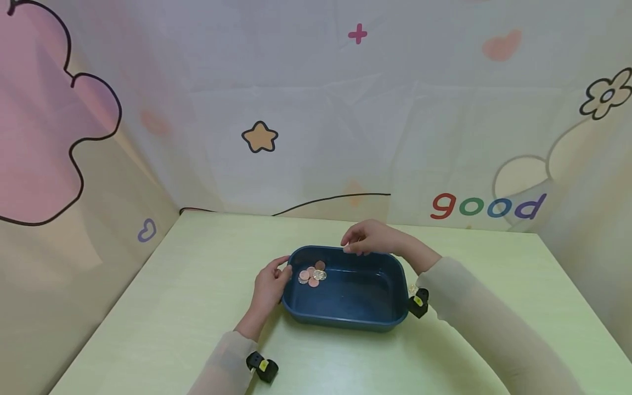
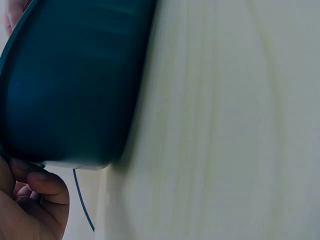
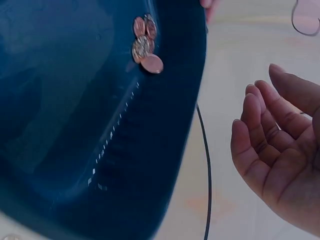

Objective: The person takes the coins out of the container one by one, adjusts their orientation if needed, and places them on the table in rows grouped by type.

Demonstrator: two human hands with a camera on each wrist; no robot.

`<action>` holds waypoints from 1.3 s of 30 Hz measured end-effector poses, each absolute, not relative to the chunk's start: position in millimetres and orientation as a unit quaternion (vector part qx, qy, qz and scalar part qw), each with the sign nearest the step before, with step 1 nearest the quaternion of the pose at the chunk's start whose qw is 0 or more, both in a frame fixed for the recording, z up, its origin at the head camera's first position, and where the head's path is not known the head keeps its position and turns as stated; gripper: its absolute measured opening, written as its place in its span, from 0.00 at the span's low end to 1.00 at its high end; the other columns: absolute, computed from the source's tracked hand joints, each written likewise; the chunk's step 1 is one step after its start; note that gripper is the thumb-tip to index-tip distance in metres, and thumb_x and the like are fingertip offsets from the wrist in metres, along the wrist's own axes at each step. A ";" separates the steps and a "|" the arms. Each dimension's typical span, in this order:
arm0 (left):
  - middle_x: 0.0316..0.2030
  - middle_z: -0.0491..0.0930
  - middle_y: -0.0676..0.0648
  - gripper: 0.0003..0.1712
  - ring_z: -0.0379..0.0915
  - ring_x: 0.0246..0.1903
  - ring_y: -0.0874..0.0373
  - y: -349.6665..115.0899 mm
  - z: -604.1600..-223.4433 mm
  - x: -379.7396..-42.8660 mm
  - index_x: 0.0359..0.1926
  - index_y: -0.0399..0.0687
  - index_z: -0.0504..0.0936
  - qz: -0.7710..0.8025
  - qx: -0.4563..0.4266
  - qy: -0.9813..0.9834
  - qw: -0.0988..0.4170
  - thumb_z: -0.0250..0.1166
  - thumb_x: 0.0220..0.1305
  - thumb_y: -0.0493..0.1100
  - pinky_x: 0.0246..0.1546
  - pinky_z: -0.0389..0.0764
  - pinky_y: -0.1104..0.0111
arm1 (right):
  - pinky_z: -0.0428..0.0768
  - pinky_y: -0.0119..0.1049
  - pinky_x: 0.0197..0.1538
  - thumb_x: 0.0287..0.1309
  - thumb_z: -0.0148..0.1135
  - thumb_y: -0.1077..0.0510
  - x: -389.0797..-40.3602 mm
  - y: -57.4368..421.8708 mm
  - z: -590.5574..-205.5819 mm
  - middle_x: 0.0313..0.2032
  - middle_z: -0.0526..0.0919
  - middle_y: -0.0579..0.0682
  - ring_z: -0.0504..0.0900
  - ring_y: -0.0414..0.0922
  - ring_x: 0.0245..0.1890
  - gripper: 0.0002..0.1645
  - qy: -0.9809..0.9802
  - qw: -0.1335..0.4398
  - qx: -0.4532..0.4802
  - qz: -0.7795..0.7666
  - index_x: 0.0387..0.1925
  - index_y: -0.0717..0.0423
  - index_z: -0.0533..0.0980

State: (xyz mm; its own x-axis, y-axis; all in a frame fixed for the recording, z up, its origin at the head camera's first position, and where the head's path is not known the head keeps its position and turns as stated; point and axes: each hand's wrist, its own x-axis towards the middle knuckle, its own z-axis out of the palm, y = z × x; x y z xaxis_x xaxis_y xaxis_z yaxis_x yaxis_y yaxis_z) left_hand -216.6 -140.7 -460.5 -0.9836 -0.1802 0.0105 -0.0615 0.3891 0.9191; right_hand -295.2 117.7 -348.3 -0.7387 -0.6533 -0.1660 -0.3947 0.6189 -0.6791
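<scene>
A dark blue rectangular tub (image 1: 365, 321) stands on the table, and several copper-coloured and shiny coins (image 1: 313, 282) lie together at the left end of its floor. At that same end my left hand (image 1: 269, 285) grips the rim, thumb on top and fingers down the outside wall. My right hand (image 1: 377, 238) is over the far rim of the tub in the head view. In the right wrist view its fingers (image 3: 255, 125) are loosely bent, with nothing between them and the thumb, and the coins (image 3: 145, 45) show inside the tub.
A shiny coin-like piece (image 1: 413, 288) lies on the pale table (image 1: 197, 307) just right of the tub, partly behind the right wrist's black camera (image 1: 418, 303). A printed cloth (image 1: 316, 109) hangs along the table's back edge.
</scene>
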 end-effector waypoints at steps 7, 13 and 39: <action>0.17 0.62 0.55 0.22 0.56 0.10 0.63 -141.1 -461.0 -215.3 0.65 0.38 0.78 -0.547 0.067 -0.832 0.059 0.59 0.74 0.40 0.14 0.61 0.74 | 0.85 0.42 0.42 0.69 0.63 0.58 -298.6 93.8 -357.5 0.38 0.86 0.62 0.80 0.43 0.31 0.18 0.869 0.218 -0.329 -0.299 0.53 0.67 0.80; 0.18 0.62 0.55 0.22 0.56 0.10 0.64 -141.1 -460.6 -215.5 0.65 0.38 0.78 -0.547 0.067 -0.832 0.056 0.59 0.74 0.40 0.14 0.61 0.75 | 0.78 0.29 0.35 0.68 0.62 0.61 -302.6 75.6 -367.7 0.39 0.87 0.63 0.81 0.44 0.31 0.16 0.861 0.240 -0.343 -0.287 0.53 0.68 0.80; 0.16 0.63 0.56 0.23 0.57 0.09 0.64 -141.8 -459.9 -215.8 0.66 0.39 0.77 -0.555 0.061 -0.828 0.050 0.59 0.74 0.41 0.14 0.62 0.74 | 0.78 0.29 0.32 0.67 0.64 0.58 -306.1 29.5 -416.8 0.35 0.88 0.55 0.80 0.39 0.28 0.20 0.886 0.244 -0.314 -0.238 0.57 0.64 0.80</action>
